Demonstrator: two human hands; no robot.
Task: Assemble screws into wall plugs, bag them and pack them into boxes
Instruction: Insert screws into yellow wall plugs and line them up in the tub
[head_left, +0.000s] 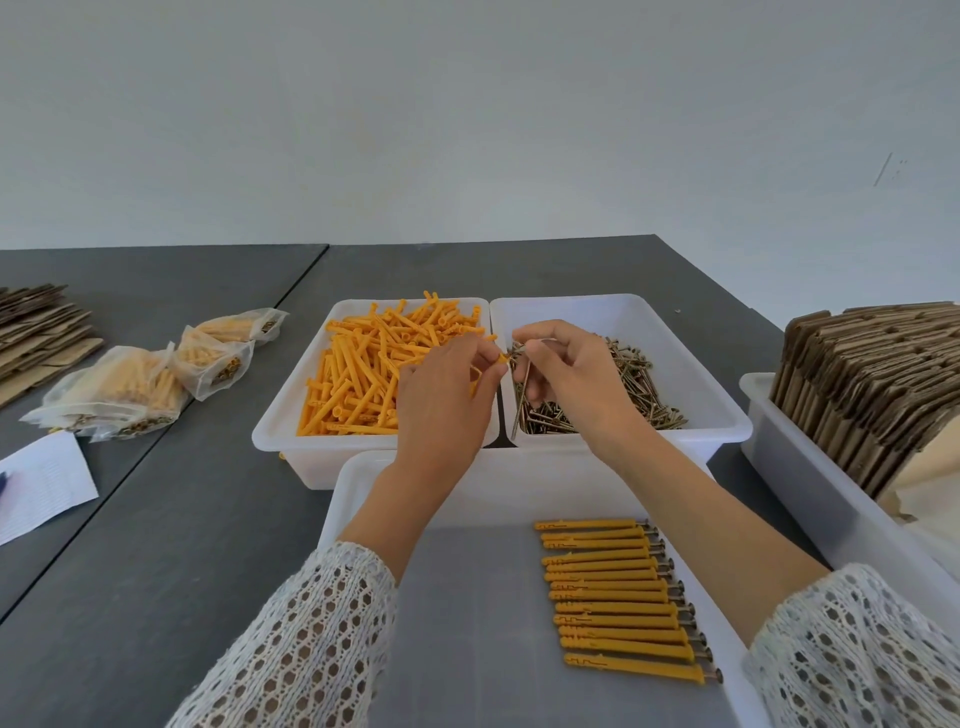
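I see a dark grey table (171, 519) running across the view, with a seam between its two tops on the left. On its right side stands a white bin (810, 483) packed with flattened cardboard boxes (872, 384) standing on edge, and a second stack of flat cardboard (36, 327) lies at the far left. Nearest to me is a white tray (467, 623), and a neat row of finished plugs with screws (623, 597) lies along its right half, the screw heads pointing right. Beyond it sit two white tubs side by side, touching: the left tub (291, 415) holds loose orange wall plugs (363, 374), the right tub (691, 364) holds loose screws (639, 384). Left of the tubs lie filled clear bags (135, 389), and a sheet of paper (41, 483) lies nearer the table edge. My left hand (447, 395) pinches one orange plug (503, 358) over the gap between the tubs. My right hand (566, 374) has its fingers closed on a few screws (522, 395); one meets the plug's open end, others hang down from the hand.
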